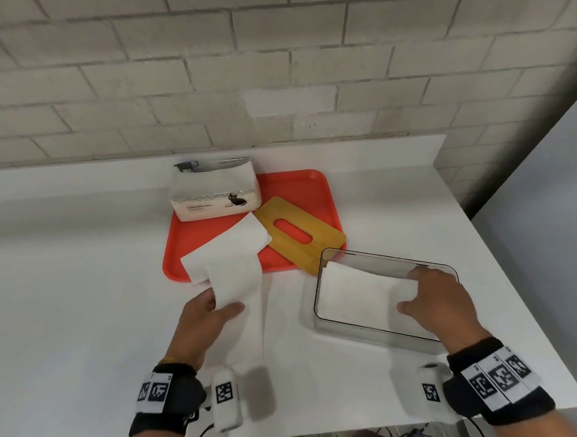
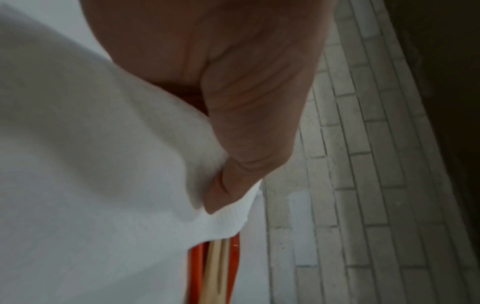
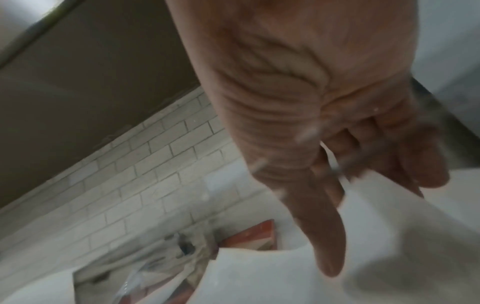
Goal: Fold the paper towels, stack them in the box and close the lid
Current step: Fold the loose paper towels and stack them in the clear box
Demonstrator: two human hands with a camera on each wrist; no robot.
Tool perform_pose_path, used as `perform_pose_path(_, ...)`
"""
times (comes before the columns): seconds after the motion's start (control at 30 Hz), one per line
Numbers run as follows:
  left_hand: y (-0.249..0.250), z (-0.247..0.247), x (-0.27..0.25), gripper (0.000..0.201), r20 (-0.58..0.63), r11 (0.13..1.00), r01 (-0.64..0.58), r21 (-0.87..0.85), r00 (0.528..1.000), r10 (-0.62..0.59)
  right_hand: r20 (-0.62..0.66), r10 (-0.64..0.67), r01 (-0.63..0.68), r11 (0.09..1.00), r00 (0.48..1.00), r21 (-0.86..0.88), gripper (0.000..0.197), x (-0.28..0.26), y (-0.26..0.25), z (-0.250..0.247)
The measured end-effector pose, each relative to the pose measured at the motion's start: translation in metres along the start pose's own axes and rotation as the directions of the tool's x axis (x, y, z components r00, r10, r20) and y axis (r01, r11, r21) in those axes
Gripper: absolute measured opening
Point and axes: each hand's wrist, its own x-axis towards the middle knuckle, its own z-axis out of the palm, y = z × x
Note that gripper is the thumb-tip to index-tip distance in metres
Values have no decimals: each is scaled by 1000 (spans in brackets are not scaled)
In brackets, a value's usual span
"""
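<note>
In the head view my left hand [image 1: 226,305] pinches the near end of a long folded paper towel [image 1: 242,285], thumb on top; its other end reaches the tray. The left wrist view shows my left hand [image 2: 228,185] with the thumb pressed into that paper towel [image 2: 103,164]. My right hand [image 1: 416,291] is inside the clear box [image 1: 384,256] and holds the right end of a folded towel [image 1: 349,295] lying in it. In the right wrist view my right hand [image 3: 376,216] has that folded towel [image 3: 389,257] between thumb and fingers. The wooden slotted lid [image 1: 302,248] lies on the red tray [image 1: 298,187].
A second loose towel sheet [image 1: 228,245] lies across the tray's front edge. A paper towel pack [image 1: 214,192] stands at the tray's back left. A brick wall runs behind the white counter [image 1: 82,298]. The counter's right edge is close to the box.
</note>
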Motion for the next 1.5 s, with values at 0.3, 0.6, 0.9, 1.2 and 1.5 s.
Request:
perform_pose_path(0.3, 33, -7, -53, 55, 179, 902, -70, -426, 971, 160, 186, -491, 177, 602, 851, 779, 54, -60, -80, -54)
perform_pose_path(0.6, 57, 10, -53, 52, 390, 949, -210, -236, 874, 290, 199, -494, 60, 460, 847, 886, 22, -65, -134, -1)
perform_pose_path(0.9, 55, -11, 119, 77, 37, 721, -205, 662, 970, 241, 186, -371, 8, 464, 910, 886, 16, -52, -103, -13)
perform_pose_path(1.2, 67, 9, 164, 120, 35, 407, -79, 910, 993, 115, 229, -371, -31, 468, 900, 883, 15, -46, -97, -15)
perform_pose_path(1.5, 84, -22, 108, 49, 36, 929, -190, 317, 981, 189, 230, -413, -33, 433, 881, 901, 20, -38, -115, -16)
